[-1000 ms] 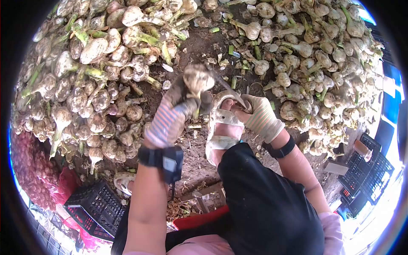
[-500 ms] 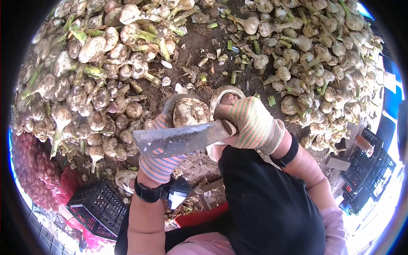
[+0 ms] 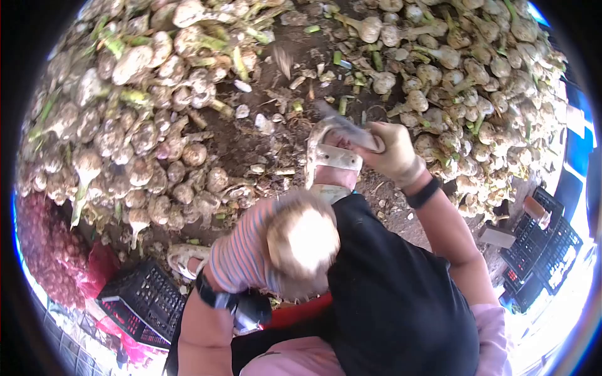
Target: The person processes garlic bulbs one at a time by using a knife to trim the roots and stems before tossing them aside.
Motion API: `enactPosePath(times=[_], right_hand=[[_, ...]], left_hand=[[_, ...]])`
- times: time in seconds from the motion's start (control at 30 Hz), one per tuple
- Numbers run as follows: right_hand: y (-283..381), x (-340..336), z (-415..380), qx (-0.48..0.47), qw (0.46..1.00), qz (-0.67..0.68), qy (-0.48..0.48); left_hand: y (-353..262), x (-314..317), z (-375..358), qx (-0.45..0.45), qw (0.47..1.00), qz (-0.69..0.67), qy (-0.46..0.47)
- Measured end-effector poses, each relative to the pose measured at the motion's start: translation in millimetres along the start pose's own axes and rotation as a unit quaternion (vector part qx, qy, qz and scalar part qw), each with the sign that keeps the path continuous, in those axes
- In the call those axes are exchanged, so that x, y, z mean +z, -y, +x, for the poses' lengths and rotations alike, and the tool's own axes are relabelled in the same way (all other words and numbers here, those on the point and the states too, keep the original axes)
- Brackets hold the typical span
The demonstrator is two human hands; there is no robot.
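My left hand [image 3: 248, 238], in a striped glove, is closed around a large garlic bulb [image 3: 304, 244] held above my lap. Glare and motion blur wash out the bulb's pale cut face, and some of my fingers are hidden behind it. My right hand [image 3: 392, 149], in a light glove, grips the handle of a cleaver [image 3: 351, 130]. The cleaver's blade is smeared by motion and points up and to the left, above my sandalled foot [image 3: 329, 150].
Heaps of garlic with stalks lie at the left [image 3: 132, 138] and right [image 3: 458, 88]. Stem bits and peelings litter the soil between them. Black crates stand at the lower left [image 3: 144, 294] and right [image 3: 545, 244]. Beside the left crate is a red mesh sack [image 3: 53, 250].
My left hand has brought the garlic bulb down and toward my body. My right hand has swung the cleaver away from the bulb, up and to the right.
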State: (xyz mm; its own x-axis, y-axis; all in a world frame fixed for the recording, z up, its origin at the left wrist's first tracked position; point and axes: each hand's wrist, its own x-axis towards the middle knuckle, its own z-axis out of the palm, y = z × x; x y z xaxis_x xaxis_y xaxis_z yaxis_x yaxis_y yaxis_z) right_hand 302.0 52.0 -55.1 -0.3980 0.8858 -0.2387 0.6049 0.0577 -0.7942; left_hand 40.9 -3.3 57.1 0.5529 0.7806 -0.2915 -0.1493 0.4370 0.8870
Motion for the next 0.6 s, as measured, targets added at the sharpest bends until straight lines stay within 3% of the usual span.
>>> enactPosePath(times=[0.07, 0.1, 0.17, 0.23, 0.3, 0.37, 0.43, 0.5, 0.53, 0.57, 0.6], right_hand=[[15.1, -4.1, -9.7, 0.074, 0.989, 0.127, -0.003], [21.6, -3.1, -13.3, 0.093, 0.973, 0.21, -0.006], [39.5, -1.1, -12.0, 0.147, 0.968, 0.201, 0.007], [40.2, 7.3, -14.8, 0.166, 0.95, 0.262, 0.037], [40.3, 12.7, -16.7, 0.153, 0.951, 0.265, 0.049], [53.8, 11.9, -14.3, 0.154, 0.938, 0.3, 0.075], [65.9, 11.9, -8.0, 0.126, 0.941, 0.31, 0.048], [65.5, 15.1, -2.3, 0.007, 0.955, 0.291, 0.054], [70.6, 15.4, 1.1, 0.014, 0.945, 0.323, 0.055], [53.3, 28.6, 5.8, -0.026, 0.969, 0.244, 0.018], [40.2, 33.1, 1.7, 0.083, 0.972, 0.216, 0.043]], left_hand=[[-2.5, 0.1, 2.0, -0.063, 0.971, -0.195, -0.121], [6.0, 2.3, 8.6, -0.008, 0.937, -0.286, -0.2], [5.5, -12.9, 18.2, 0.028, 0.969, -0.133, -0.208], [7.4, -8.1, 26.5, 0.071, 0.966, -0.148, -0.2], [12.7, -5.9, 30.3, 0.137, 0.906, -0.29, -0.276], [20.5, -11.9, 32.8, 0.169, 0.831, -0.497, -0.185], [22.1, -3.9, 42.0, 0.177, 0.789, -0.569, -0.149], [17.2, 8.4, 53.8, 0.185, 0.762, -0.609, -0.119], [14.3, 11.2, 57.8, 0.192, 0.735, -0.644, -0.089], [12.7, 6.8, 59.7, 0.195, 0.735, -0.643, -0.085], [11.2, -3.0, 60.8, 0.237, 0.745, -0.622, -0.036]])
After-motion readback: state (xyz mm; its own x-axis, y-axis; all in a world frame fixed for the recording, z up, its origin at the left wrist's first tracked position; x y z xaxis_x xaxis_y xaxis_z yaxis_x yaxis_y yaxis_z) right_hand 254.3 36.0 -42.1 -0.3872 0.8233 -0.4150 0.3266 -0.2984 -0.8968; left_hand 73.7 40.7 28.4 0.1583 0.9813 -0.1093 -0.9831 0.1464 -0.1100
